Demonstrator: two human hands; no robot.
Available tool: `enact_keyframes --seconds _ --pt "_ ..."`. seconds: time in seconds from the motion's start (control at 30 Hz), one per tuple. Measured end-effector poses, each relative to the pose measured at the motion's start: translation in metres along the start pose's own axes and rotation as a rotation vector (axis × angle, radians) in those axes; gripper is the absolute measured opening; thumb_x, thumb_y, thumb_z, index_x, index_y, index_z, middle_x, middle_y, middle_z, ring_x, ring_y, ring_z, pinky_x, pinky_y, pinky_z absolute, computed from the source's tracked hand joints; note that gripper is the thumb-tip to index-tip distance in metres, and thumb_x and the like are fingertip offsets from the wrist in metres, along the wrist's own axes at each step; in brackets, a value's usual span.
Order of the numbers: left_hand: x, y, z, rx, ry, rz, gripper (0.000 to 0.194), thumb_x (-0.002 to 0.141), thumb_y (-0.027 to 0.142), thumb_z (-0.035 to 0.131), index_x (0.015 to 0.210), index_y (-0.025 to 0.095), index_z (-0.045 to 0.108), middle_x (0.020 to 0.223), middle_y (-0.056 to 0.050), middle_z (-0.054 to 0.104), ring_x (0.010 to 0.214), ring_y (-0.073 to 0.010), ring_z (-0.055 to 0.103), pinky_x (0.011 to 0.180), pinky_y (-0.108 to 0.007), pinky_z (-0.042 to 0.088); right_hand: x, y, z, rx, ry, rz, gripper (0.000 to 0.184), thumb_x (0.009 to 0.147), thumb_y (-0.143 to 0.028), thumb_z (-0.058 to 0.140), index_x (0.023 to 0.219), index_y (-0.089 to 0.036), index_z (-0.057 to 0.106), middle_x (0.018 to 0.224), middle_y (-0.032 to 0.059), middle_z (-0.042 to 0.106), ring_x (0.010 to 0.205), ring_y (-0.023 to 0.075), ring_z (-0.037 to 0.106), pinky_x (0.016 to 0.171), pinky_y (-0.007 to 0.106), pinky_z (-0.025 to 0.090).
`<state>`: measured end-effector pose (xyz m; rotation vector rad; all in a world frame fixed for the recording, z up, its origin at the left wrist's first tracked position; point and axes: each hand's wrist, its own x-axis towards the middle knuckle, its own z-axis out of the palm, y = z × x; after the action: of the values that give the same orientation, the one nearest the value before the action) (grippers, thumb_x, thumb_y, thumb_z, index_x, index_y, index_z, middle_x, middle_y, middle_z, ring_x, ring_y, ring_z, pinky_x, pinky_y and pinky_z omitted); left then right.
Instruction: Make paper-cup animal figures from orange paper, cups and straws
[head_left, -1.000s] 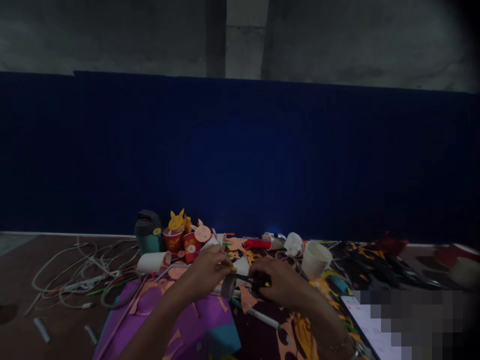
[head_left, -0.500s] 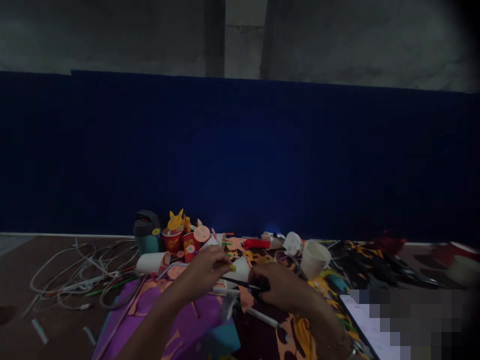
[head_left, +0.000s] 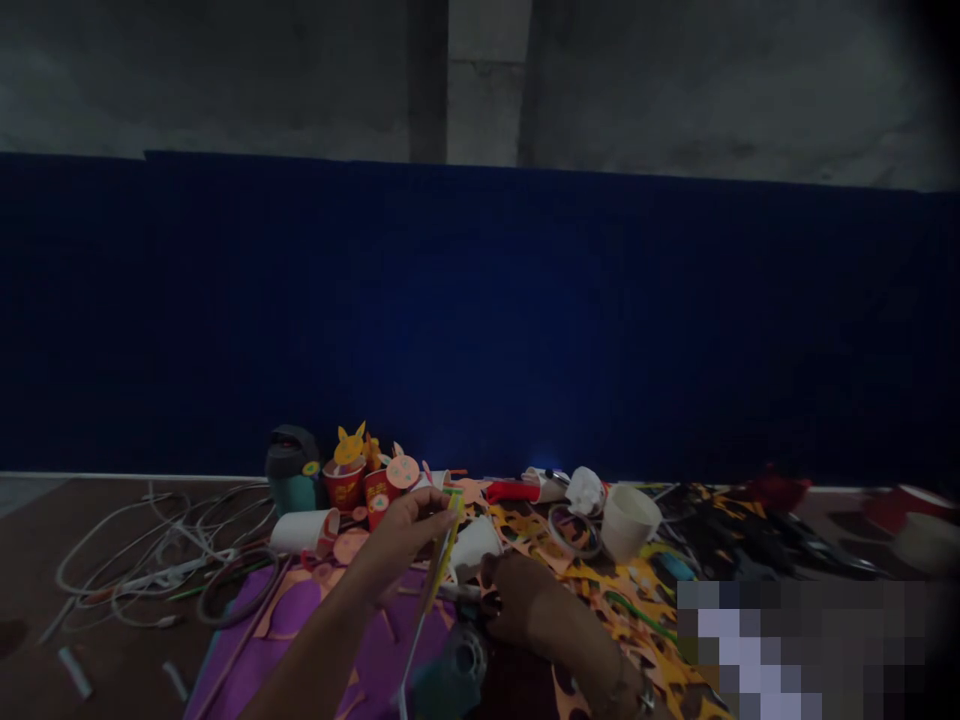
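My left hand [head_left: 401, 535] is raised over the purple paper [head_left: 352, 650], its fingers pinched on the top of a thin yellow-green strip [head_left: 441, 550] that hangs down toward me. My right hand [head_left: 517, 600] is low beside it, closed on a dark tool [head_left: 472, 597] that I cannot make out in the dim light. A roll of tape [head_left: 461, 660] lies just below the hands. A white paper cup [head_left: 476, 545] lies on its side behind the strip.
Decorated red cups with paper animal faces [head_left: 367, 480], a dark flask [head_left: 291, 465], a fallen white cup [head_left: 300, 528] and an upright white cup [head_left: 628, 520] stand behind. White cables [head_left: 157, 550] sprawl on the left. Orange cut paper [head_left: 600, 600] covers the right. A blue panel [head_left: 480, 320] backs the table.
My left hand lifted and turned the strip from lying across to hanging upright. My right hand drew back toward me and lower. The tape roll dropped from between the hands to the table.
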<state>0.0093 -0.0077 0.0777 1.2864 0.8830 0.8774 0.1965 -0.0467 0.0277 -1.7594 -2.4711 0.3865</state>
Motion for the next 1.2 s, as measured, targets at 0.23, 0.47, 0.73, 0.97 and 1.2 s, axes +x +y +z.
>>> enact_keyframes --seconds 0.23,0.47,0.73,0.97,1.2 --pt "0.002 -0.006 0.011 -0.132 0.015 -0.075 0.036 0.056 0.039 0.077 0.074 0.016 0.056 0.066 0.003 0.055 0.056 -0.0082 0.050 0.054 -0.022 0.042 0.009 0.003 -0.002 0.057 -0.011 -0.021 0.032 0.059 -0.019 0.060 0.091 -0.022 0.067 0.085 0.0015 0.069 0.079 0.0187 0.061 0.066 0.022 0.040" --pt "0.000 -0.009 0.014 -0.215 0.013 -0.054 0.026 0.062 0.029 0.074 0.075 0.016 0.055 0.068 0.003 0.056 0.059 -0.0085 0.052 0.055 -0.021 0.044 0.009 0.013 0.000 0.266 -0.118 0.058 0.029 0.057 -0.013 0.059 0.084 -0.019 0.069 0.075 0.0012 0.069 0.066 0.0148 0.061 0.056 0.020 0.040" --pt "0.001 -0.014 0.018 -0.201 -0.005 -0.042 0.027 0.063 0.028 0.074 0.076 0.016 0.054 0.072 0.003 0.058 0.062 -0.0094 0.055 0.057 -0.023 0.046 0.008 0.004 -0.028 0.756 0.142 0.031 0.018 0.077 -0.023 0.049 0.073 -0.016 0.065 0.062 0.0000 0.062 0.052 0.0090 0.053 0.048 0.017 0.036" --pt "0.001 -0.013 0.021 -0.178 -0.029 -0.070 0.033 0.058 0.029 0.078 0.076 0.016 0.055 0.067 0.004 0.059 0.060 -0.0099 0.057 0.060 -0.025 0.047 0.006 -0.012 -0.043 1.182 0.318 0.046 0.026 0.068 -0.041 0.068 0.072 -0.016 0.062 0.062 -0.0030 0.054 0.053 0.0081 0.046 0.049 0.019 0.035" --pt "-0.006 -0.012 0.022 -0.250 -0.175 -0.050 0.029 0.065 0.033 0.074 0.071 0.016 0.052 0.062 0.002 0.058 0.056 -0.0120 0.057 0.050 -0.022 0.044 0.002 -0.010 -0.039 1.492 0.087 -0.012 0.031 0.056 -0.035 0.079 0.061 -0.014 0.057 0.047 -0.0059 0.049 0.041 0.0043 0.037 0.040 0.018 0.022"
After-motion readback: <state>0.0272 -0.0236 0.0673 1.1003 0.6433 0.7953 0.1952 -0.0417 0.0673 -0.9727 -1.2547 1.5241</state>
